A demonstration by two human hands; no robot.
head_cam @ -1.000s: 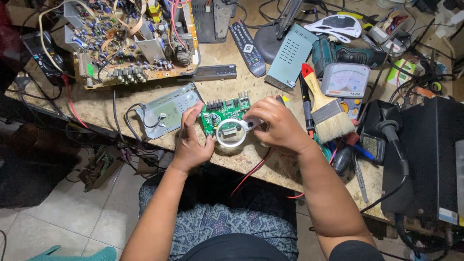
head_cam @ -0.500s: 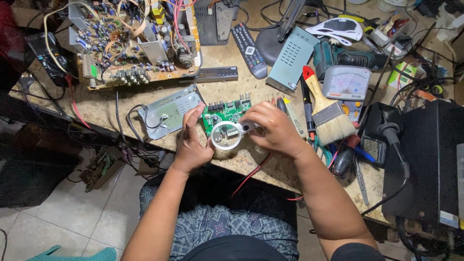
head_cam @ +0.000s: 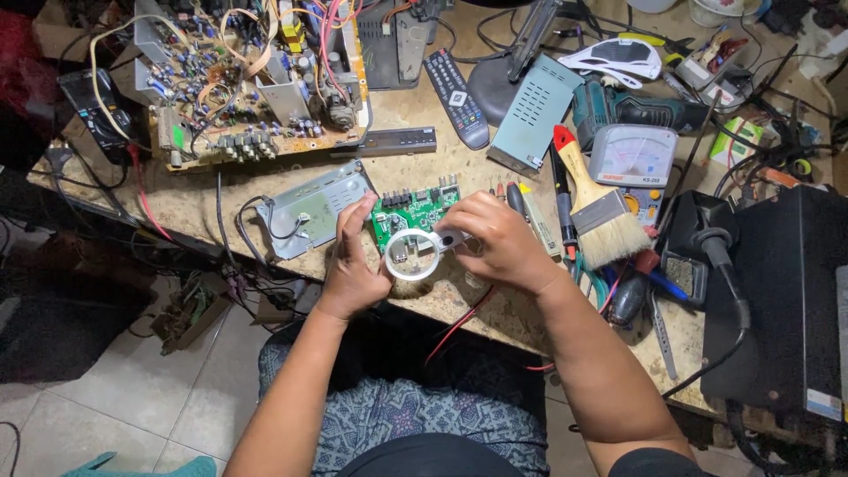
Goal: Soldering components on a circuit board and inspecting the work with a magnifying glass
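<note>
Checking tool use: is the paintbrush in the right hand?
No, the right hand holds a magnifying glass; the paintbrush lies on the bench.

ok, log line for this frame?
left hand: steadies green circuit board | right hand: holds magnifying glass over board | workbench

An analog meter [head_cam: 632,157] lies at the right of the workbench [head_cam: 442,115], its pale rectangular dial window set in a grey case, just beside a paintbrush. A small green-and-white box [head_cam: 736,141] sits farther right among black cables. At the far left edge, a black handheld meter [head_cam: 95,108] shows a dark, blank rectangular screen. A white label [head_cam: 823,404] with a blue band is stuck on the black case at the lower right corner. A small green sticker [head_cam: 177,138] marks the front of the open amplifier chassis at upper left. The print on all of them is too small to tell.
</note>
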